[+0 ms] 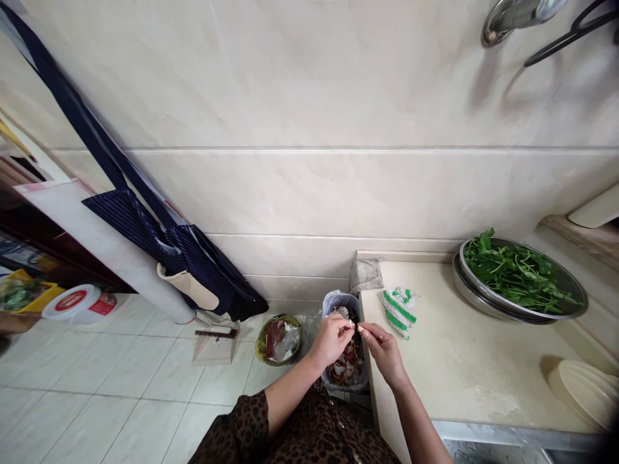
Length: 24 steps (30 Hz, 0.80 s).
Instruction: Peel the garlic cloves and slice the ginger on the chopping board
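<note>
My left hand [331, 341] and my right hand [384, 351] are close together over a bin lined with a plastic bag [360, 381]. Dark reddish and pale scraps [347, 367] that look like peelings lie inside it. Thumb and fingers of my left hand are pinched on a small whitish piece [351, 324], too small to name surely. My right fingers are also pinched at their tips, with a tiny pale bit [360, 329] there that I cannot make out. On the counter, just right of the bin, lies a green-and-white cloth [399, 310].
A metal bowl of leafy greens [522, 277] stands on the counter [464, 361], with a cream bowl [583, 393] nearer the metal sink edge [512, 435]. On the floor are a waste basket [264, 345], a dustpan [213, 348] and a white tub [80, 304]. Dark aprons [184, 258] hang left.
</note>
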{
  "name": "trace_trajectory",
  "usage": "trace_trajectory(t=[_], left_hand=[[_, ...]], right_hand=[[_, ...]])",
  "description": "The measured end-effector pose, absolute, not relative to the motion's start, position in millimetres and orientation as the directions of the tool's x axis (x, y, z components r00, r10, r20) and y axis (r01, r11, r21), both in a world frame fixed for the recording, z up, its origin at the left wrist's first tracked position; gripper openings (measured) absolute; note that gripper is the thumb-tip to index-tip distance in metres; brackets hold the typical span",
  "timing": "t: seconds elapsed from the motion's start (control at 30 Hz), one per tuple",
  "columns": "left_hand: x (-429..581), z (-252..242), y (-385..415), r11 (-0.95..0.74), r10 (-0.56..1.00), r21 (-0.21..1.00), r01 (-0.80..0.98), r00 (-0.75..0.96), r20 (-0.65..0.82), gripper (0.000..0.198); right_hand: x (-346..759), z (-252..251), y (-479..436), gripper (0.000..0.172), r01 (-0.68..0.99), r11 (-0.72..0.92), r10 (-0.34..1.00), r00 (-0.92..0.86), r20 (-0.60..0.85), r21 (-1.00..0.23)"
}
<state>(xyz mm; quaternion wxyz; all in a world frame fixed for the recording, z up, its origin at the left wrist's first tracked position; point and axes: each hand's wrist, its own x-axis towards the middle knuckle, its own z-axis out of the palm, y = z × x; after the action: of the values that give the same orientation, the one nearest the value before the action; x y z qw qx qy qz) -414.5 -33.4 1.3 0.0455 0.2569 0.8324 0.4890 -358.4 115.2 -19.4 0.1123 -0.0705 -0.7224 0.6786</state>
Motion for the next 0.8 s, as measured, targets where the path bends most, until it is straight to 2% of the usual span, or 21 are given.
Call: trace_trajectory(t=[0.07,0.17,0.37,0.53,0.67,0.73,0.8], left_hand=[[-413.8,7.5,-33.3,0.340,0.440,0.897,0.281,-0.891,0.112,0.007],[-413.2,8.4,-33.2,0.270,0.405,0.949,0.161,-0.914,0.040,0.008],[-413.2,3.7,-32.4,0.116,0.403,0.989,0.091,-0.914,0.037,0.003],[-414.5,3.2,-31.0,0.076,0.393,0.997,0.030,-0.919,-0.003,0.005],[-417.0,0.9,-28.8,0.029,0.363,0.998,-0.054,-0.930,-0.061,0.009],[-416.9,-4.3,-26.7,-0.001,0.351,0.988,-0.152,-0.926,-0.142,0.010],[-415.8,-13.6,-24.6,-0.060,0.350,0.933,-0.355,-0.883,-0.314,0.014]], right_hand=[[-359.4,-17.6,117.0,0.026,-0.101,0.183,0.202,-0.970,0.138,-0.978],[-359.6,-10.8,116.9,0.024,-0.148,0.302,0.162,-0.966,0.203,-0.942],[-356.5,9.4,113.0,0.024,-0.207,0.492,0.071,-0.959,0.276,-0.846],[-354.1,16.8,111.0,0.030,-0.202,0.601,0.002,-0.967,0.254,-0.774],[-354.3,10.2,108.3,0.026,-0.183,0.490,0.043,-0.971,0.234,-0.852],[-355.4,2.2,106.8,0.023,-0.150,0.352,0.103,-0.975,0.198,-0.924],[-356.9,-6.7,105.8,0.024,-0.076,0.143,0.196,-0.975,0.103,-0.987]])
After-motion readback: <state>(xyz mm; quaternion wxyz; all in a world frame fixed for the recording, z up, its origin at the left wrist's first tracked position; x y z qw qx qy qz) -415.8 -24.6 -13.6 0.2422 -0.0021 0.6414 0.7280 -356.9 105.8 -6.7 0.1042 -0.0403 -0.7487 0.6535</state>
